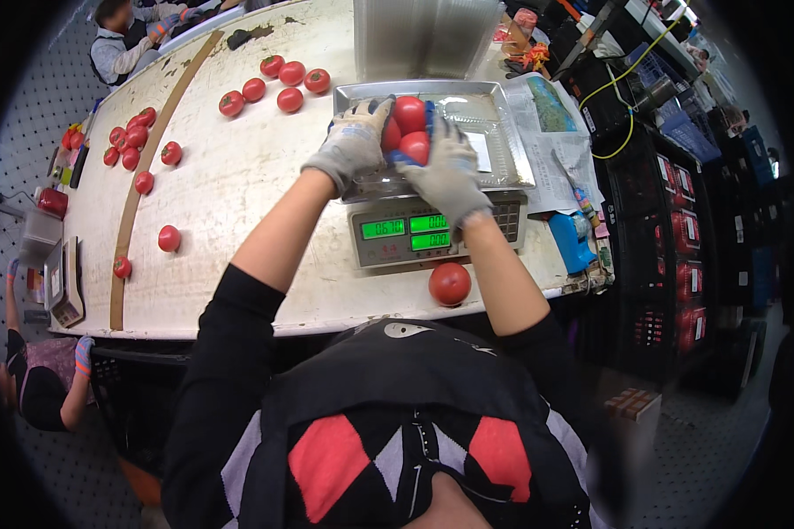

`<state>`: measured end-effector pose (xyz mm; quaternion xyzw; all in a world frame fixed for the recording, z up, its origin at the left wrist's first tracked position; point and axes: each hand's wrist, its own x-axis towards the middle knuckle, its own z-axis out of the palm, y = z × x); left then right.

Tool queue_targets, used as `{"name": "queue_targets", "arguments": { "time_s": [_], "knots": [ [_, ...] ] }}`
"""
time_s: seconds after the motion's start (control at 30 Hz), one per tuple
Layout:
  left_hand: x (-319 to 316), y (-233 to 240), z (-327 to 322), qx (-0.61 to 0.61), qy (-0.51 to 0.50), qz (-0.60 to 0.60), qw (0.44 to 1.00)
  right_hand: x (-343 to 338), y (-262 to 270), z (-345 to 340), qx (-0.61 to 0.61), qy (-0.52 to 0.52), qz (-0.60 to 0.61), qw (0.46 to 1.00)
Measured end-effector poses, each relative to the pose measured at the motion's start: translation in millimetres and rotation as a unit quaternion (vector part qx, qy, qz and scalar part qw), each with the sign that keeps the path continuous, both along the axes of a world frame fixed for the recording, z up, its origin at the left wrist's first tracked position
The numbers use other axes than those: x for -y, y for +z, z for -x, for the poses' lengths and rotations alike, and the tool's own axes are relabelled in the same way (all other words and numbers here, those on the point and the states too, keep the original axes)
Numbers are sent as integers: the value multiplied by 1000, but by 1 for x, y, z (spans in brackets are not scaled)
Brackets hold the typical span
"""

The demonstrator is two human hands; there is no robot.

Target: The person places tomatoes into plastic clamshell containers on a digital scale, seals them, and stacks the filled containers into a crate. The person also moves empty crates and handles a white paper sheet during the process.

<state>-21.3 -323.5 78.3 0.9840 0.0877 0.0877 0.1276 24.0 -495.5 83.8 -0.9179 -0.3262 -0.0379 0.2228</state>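
My left hand [356, 141] and my right hand [444, 162] wear grey-white work gloves with blue palms. Between them they cup red tomatoes [411, 114] from both sides; three show, and the gloves partly cover them. The tomatoes sit in a clear plastic clamshell box [462, 106] on the steel pan [523, 173] of a digital scale [397, 254] with lit green displays. A white label shows through the plastic beside my right hand. My right wrist hides part of the scale's panel. One large tomato [450, 284] lies in front of the scale, near the table edge.
Loose tomatoes [291, 73] lie across the white table [258, 178], several beyond a brown strip [129, 218]. Stacked clear boxes [420, 40] stand behind the scale. Newspaper [546, 142], a knife [572, 182] and a blue tape dispenser [571, 243] lie right. Two other people are at left.
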Motion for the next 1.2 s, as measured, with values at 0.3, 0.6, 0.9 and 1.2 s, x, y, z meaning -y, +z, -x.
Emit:
{"name": "queue_targets", "arguments": {
  "time_s": [0.3,0.6,0.9,1.2],
  "knots": [
    [33,24,-6,-129,-40,-88,987,16,-8,-31,-55,-8,24,998],
    [-12,3,-5,-5,-34,285,958,53,-1,-44,-103,58,-227,967],
    [13,7,21,164,-142,147,965,119,-38,-65,-209,-136,-82,965],
    [-76,-15,-40,11,180,645,742,50,2,5,-171,111,-289,935]
  ]
}}
